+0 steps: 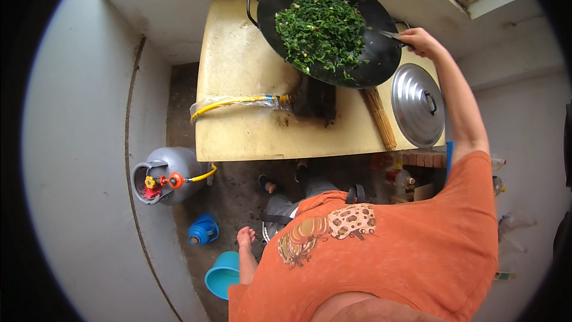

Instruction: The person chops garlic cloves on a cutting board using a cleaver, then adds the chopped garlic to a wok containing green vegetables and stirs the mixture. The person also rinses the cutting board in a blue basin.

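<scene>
A large black wok (384, 59) stands over the stove at the back of the yellow counter. Chopped leafy greens (322, 33) with small pale bits fill its middle and left. My right hand (419, 43) is closed round the handle of a metal wok spatula (386, 34) at the wok's right side. The spatula's shaft points left toward the greens; its blade cannot be made out clearly. My left hand (245, 237) hangs low at my side, above a turquoise bucket (218, 279). Its fingers are loosely bent and nothing shows in them.
A domed metal lid (411, 104) lies on the counter (238, 134) at right, beside a bundled-stick brush (379, 120). From the stove a yellow gas hose (229, 102) runs left. A grey gas cylinder (179, 161) and a blue jug-like container (204, 229) stand on the floor.
</scene>
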Available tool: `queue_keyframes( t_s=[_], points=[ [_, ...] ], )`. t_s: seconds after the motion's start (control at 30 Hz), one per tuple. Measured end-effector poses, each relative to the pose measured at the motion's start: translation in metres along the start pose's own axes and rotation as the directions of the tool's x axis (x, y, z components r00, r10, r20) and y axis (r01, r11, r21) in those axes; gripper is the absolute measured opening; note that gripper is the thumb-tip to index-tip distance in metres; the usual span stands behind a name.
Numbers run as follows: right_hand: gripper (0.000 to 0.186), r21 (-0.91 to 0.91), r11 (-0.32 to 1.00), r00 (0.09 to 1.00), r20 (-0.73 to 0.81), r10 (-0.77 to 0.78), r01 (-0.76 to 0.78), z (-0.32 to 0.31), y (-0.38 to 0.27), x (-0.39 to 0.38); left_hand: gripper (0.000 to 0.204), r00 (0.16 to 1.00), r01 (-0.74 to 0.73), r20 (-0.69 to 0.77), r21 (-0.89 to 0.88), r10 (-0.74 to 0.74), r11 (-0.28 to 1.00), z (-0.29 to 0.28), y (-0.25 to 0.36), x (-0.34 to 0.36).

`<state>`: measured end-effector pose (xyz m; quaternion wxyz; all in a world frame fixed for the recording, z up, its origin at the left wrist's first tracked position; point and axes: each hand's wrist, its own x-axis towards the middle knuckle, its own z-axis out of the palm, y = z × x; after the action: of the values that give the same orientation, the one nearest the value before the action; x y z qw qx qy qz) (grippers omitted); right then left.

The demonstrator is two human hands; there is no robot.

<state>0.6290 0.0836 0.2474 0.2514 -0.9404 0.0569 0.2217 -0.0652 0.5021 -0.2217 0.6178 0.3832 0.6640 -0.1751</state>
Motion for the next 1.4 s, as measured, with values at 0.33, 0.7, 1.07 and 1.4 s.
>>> queue_keyframes(
  t_s=[0.33, 0.7, 1.07, 1.4],
  points=[
    [0.05, -0.954, 0.199, 0.51, -0.059, -0.858, 0.224, 0.097, -0.005, -0.119, 0.014, 0.992, -0.11, 0.065, 0.064, 0.106, 0.992, 0.036, 0.033, -0.004],
    [0.037, -0.274, 0.934, 0.947, -0.156, -0.28, 0.231, -0.016, 0.003, 0.019, 0.017, 0.987, -0.148, 0.067, 0.036, 0.145, 0.988, 0.056, 0.049, -0.025],
    [0.05, -0.941, 0.004, 0.428, 0.151, -0.891, 0.34, 0.08, -0.027, -0.069, 0.01, 0.998, -0.059, 0.02, 0.037, 0.059, 0.998, 0.044, 0.022, -0.016],
    [0.055, -0.873, 0.376, 0.558, -0.153, -0.816, 0.31, 0.063, -0.009, -0.178, 0.017, 0.97, -0.211, 0.133, 0.032, 0.205, 0.977, 0.065, 0.072, -0.003]
  ],
)
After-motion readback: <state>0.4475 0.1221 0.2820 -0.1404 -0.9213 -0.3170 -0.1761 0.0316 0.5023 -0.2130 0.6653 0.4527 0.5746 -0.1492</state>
